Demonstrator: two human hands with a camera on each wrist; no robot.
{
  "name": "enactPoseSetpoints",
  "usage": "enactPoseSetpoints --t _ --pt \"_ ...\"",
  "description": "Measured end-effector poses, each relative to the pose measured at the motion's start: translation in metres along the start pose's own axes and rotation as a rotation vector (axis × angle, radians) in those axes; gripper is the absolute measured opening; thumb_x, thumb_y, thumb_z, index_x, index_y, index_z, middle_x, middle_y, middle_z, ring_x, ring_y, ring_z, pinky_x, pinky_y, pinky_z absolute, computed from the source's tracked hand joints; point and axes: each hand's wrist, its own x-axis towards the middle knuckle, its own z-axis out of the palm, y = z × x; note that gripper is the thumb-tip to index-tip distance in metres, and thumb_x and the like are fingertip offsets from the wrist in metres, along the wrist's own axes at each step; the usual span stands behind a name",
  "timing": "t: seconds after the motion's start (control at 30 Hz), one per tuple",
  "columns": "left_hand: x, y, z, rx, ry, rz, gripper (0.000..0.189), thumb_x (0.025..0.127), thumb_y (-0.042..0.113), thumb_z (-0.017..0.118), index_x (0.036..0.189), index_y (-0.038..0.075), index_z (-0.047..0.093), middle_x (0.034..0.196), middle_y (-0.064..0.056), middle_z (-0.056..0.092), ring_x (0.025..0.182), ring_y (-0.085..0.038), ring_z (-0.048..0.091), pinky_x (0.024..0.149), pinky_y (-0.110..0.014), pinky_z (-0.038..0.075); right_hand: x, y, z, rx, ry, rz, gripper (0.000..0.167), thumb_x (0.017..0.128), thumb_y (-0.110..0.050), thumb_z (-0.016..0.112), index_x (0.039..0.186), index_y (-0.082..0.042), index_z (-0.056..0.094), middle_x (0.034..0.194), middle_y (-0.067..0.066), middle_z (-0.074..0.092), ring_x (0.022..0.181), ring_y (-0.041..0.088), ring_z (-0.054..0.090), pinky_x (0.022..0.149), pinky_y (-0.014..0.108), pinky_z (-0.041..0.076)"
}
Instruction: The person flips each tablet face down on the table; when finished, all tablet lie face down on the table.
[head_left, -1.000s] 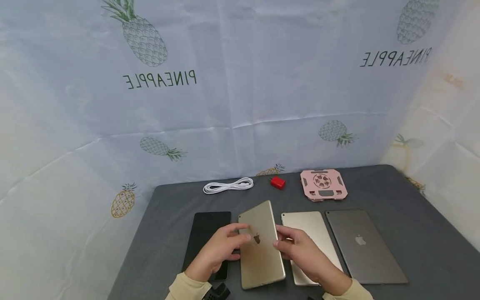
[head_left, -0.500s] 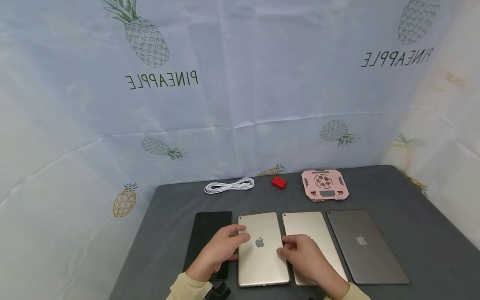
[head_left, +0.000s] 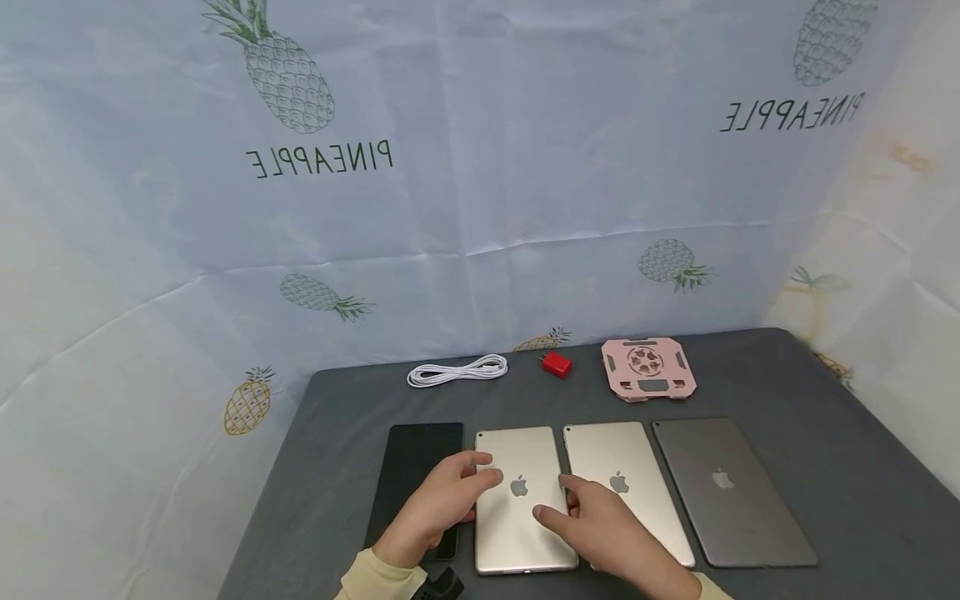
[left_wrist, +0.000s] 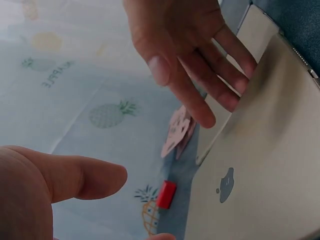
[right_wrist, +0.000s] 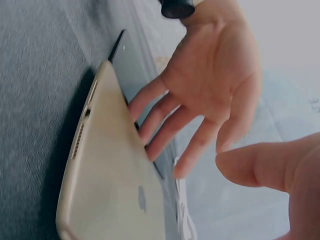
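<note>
A gold tablet (head_left: pixel 517 533) lies flat, its back with an apple logo facing up. My left hand (head_left: pixel 442 497) is at its left edge, thumb and index finger apart, partly over a black tablet (head_left: pixel 408 450). From the right, my right hand (head_left: pixel 600 525) reaches over the gold tablet's edge with its thumb above the back, covering part of a second gold tablet (head_left: pixel 607 442). In the right wrist view the left hand (right_wrist: pixel 210 80) has its fingers spread, tips at the tablet's edge. The left wrist view shows the right hand (left_wrist: pixel 185 45) with fingers extended along the opposite edge.
To the far right lies a dark grey tablet (head_left: pixel 731 500). Along the back of the grey tabletop (head_left: pixel 300 500) are a coiled white cable (head_left: pixel 457 372), a red charger plug (head_left: pixel 557 364) and a pink octagonal stand (head_left: pixel 648 369). A pineapple-print cloth (head_left: pixel 465 167) hangs behind.
One second ago the gold tablet stood tilted up between both hands; it came down flat. The right hand has since loosened and slid its thumb leftward over the back; the left barely moved.
</note>
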Motion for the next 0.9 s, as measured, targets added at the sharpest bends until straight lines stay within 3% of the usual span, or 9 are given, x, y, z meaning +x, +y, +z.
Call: enactPoseSetpoints --t 0.13,0.23,0.57,0.8,0.9 --pt "-0.002 0.000 -0.001 0.009 0.014 0.010 0.058 0.102 0.035 0.070 0.147 0.000 0.062 0.151 -0.031 0.056 0.128 -0.041 0.066 0.090 -0.060 0.064 -0.004 -0.004 0.002 -0.043 -0.030 -0.024 0.077 0.090 -0.045 0.083 0.142 0.008 0.064 0.098 0.005 0.071 0.089 0.018 0.065 0.079 0.043 0.059" --pt "-0.004 0.000 -0.001 0.012 0.016 0.024 0.059 0.102 0.035 0.070 0.147 -0.002 0.061 0.149 -0.032 0.057 0.125 -0.041 0.067 0.089 -0.060 0.064 -0.006 -0.007 0.003 -0.067 -0.037 -0.026 0.078 0.089 -0.046 0.083 0.143 0.006 0.063 0.101 0.005 0.071 0.093 0.019 0.067 0.088 0.050 0.060" --pt "-0.008 0.003 -0.001 0.011 0.028 0.033 0.061 0.101 0.034 0.070 0.147 -0.004 0.060 0.149 -0.035 0.056 0.124 -0.040 0.067 0.089 -0.061 0.063 -0.004 -0.010 0.002 -0.068 -0.024 -0.053 0.074 0.089 -0.045 0.083 0.141 0.005 0.066 0.095 0.004 0.070 0.086 0.018 0.064 0.080 0.045 0.058" --pt "-0.012 0.002 -0.003 0.086 0.032 0.084 0.063 0.101 0.039 0.069 0.147 -0.003 0.060 0.150 -0.030 0.059 0.136 -0.046 0.060 0.105 -0.067 0.054 0.000 -0.016 0.001 -0.037 -0.005 -0.078 0.074 0.090 -0.046 0.083 0.144 0.001 0.065 0.136 0.021 0.070 0.123 0.036 0.069 0.102 0.063 0.057" --pt "-0.019 0.000 -0.013 0.106 0.069 0.098 0.065 0.102 0.041 0.069 0.149 -0.002 0.059 0.153 -0.028 0.058 0.135 -0.045 0.062 0.104 -0.065 0.055 0.007 -0.026 0.007 0.002 -0.027 -0.122 0.074 0.092 -0.047 0.081 0.147 -0.001 0.063 0.143 0.021 0.066 0.126 0.037 0.068 0.103 0.063 0.056"
